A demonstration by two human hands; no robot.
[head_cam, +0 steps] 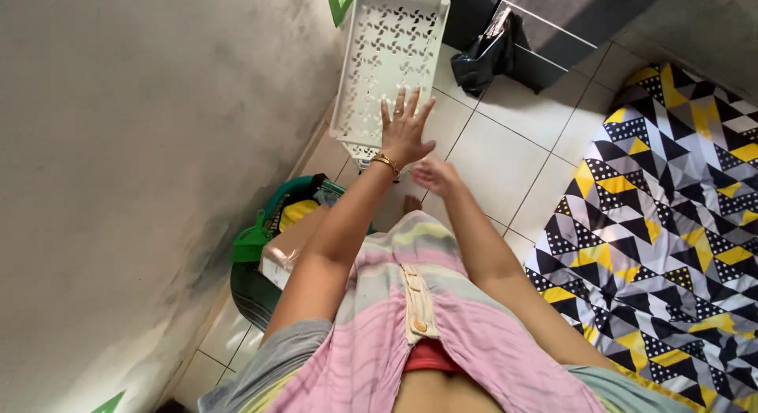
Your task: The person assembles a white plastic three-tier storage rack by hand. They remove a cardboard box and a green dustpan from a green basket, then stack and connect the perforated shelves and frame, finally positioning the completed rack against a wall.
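Wall [142, 160]: plain grey plaster, smudged darker in patches, filling the left side. Floor [505, 160]: pale square tiles with dark grout lines, running from near left to far right. Mattress [671, 223]: right side, laid on the floor, cover printed in black, white, grey and yellow triangles. Cabinet front [568, 18]: dark, glossy, at the far end. Bag [485, 54]: black plastic, crumpled on the tiles just before the cabinet. Light: soft daylight, brightest on the far tiles.

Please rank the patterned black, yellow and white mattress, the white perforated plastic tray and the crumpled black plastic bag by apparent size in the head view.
1. Patterned mattress, cut off by the frame.
2. White perforated tray, under the left hand.
3. Black bag, farthest away, so its rank is less sure.
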